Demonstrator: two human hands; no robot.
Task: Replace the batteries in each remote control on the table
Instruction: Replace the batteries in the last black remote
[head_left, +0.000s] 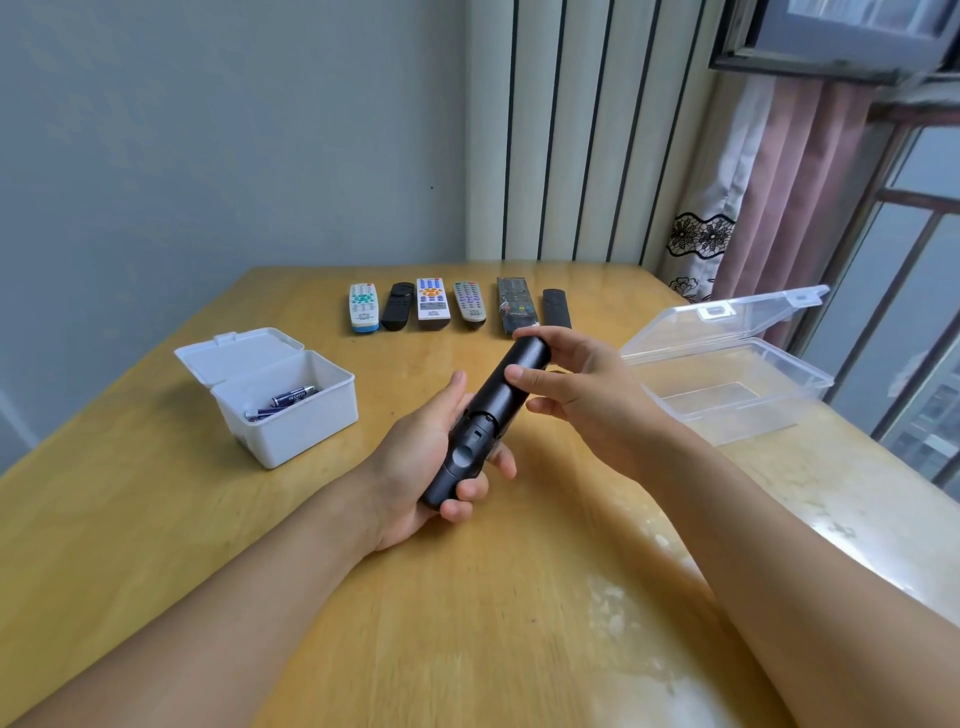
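Hands both gripping black remote (498, 410): left hand (415, 462) wraps near end, right hand (576, 384) pinches far end, right of white battery box (280, 410).

The wooden tabletop (156, 519) carries a row of six remotes (460, 306) along its far edge, an open white box (280, 405) of batteries (291, 399) at left, and an open clear plastic case (737, 374) at right.

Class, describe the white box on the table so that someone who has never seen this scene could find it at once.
Start at the wooden table and look to its left side, away from the window. There stands the white box, its hinged lid flipped open behind it. Unlike the clear box on the right, it is opaque and holds a few batteries.
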